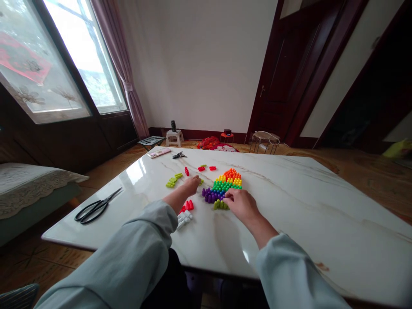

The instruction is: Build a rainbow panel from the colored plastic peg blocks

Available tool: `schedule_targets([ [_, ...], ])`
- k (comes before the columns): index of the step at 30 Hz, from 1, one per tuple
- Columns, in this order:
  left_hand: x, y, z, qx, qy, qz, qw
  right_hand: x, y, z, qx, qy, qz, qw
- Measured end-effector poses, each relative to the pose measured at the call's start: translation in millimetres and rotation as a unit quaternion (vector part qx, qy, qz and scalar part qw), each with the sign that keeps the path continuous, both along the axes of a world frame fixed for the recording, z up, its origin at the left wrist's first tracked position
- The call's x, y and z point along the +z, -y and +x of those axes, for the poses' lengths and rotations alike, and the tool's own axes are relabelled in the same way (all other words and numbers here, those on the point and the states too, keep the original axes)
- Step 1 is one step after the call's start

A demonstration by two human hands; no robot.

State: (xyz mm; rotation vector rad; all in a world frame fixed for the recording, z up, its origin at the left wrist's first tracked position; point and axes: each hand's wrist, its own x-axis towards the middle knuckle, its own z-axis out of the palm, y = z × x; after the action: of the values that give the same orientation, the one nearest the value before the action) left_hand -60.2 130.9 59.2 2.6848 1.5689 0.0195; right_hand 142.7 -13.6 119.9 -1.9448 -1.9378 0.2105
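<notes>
A block of small rounded capsule-like pieces stands on the table in coloured rows: orange pieces at the far end, then yellow, green pieces, blue, and purple pieces nearer me. Along its near edge sit several yellow-green pieces. My right hand is closed at this near edge, thumb and fingers together; what they pinch is too small to make out. Left of the block my left hand has its fingers drawn together, with a yellow-green piece at the fingertips. Whether it grips that piece is unclear.
Loose red pieces, white pieces and yellow-green pieces lie left of the block. Long black-handled scissors rest at the table's left; pliers and a pink phone-like object lie at the far edge.
</notes>
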Motion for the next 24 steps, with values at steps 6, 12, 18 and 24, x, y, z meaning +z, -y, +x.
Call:
schedule_targets([
  [6, 0.3, 10.7, -3.0, 0.009, -0.025, 0.012, 1.0, -2.4, -0.9, 1.3, 0.017, -0.024, 0.008, 1.0],
  [12, -5.3, 15.6, 0.3, 0.024, -0.058, 0.017, 0.998, -2.7, -1.0, 1.8, 0.017, -0.034, 0.005, 0.999],
  [18, -3.0, 19.9, -2.1, 0.008, -0.069, 0.022, 0.997, -3.3, -1.2, 2.5, 0.018, -0.043, 0.005, 0.999],
  [24, 4.4, 24.1, -1.6, 0.001, -0.075, 0.011, 0.997, -4.7, -2.2, 2.7, 0.029, -0.043, 0.006, 0.999],
])
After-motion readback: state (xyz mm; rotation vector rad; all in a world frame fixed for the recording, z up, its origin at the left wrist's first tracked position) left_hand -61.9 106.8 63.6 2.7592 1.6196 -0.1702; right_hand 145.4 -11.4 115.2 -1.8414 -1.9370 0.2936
